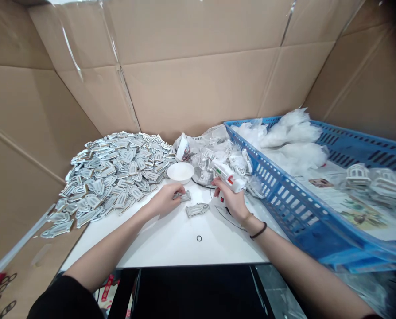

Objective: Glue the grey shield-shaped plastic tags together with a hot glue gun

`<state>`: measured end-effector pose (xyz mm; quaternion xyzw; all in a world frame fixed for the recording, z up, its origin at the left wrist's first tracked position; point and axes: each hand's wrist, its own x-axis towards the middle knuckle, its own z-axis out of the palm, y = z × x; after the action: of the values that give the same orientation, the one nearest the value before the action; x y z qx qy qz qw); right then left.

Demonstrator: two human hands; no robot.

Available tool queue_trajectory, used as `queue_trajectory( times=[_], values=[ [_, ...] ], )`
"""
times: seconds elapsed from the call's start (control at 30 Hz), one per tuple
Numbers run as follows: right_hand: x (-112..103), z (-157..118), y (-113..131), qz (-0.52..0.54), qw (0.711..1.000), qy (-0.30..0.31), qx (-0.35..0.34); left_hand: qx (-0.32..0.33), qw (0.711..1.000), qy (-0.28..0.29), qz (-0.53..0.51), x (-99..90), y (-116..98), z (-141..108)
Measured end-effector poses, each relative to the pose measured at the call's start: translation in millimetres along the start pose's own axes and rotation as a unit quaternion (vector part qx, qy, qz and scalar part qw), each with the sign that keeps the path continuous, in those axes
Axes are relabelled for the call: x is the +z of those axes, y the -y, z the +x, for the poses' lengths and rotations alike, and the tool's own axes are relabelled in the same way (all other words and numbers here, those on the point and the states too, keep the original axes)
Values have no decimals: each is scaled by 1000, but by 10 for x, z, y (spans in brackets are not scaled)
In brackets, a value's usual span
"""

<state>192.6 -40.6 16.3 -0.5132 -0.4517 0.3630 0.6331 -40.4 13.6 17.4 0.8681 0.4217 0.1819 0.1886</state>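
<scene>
My left hand pinches a small grey arched piece just above the white tabletop. My right hand is wrapped round the handle of a white glue gun, which points up and to the left. Between the hands, a second grey arched piece lies flat on the table. A white bowl stands just beyond my left hand; its contents are too faint to tell. A thin dark cord curves over the tabletop under my right hand.
Many grey pieces are heaped at the left. Behind the glue gun lie plastic-wrapped pieces. A blue crate with bagged pieces fills the right side. Near the front is a small black ring. Cardboard walls surround the table.
</scene>
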Motion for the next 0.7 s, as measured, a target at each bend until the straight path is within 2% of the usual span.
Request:
queue_trajectory(
  times=[0.17, 0.3, 0.4, 0.53, 0.7],
  values=[
    [-5, -13, 16, -14, 1000, 0, 8, 84, 995, -16, 56, 66, 50, 9],
    [-3, -18, 32, -17, 1000, 5, 2, 196, 970, -25, 144, 131, 90, 29],
    [0, -17, 36, -19, 1000, 6, -1, 253, 953, -9, 165, 195, 98, 37],
    [2, -22, 38, -19, 1000, 7, 6, 251, 962, -34, 98, 209, -13, -13],
    [-7, -32, 35, -32, 999, 12, 13, 272, 956, 66, 87, 148, -221, -105]
  ],
)
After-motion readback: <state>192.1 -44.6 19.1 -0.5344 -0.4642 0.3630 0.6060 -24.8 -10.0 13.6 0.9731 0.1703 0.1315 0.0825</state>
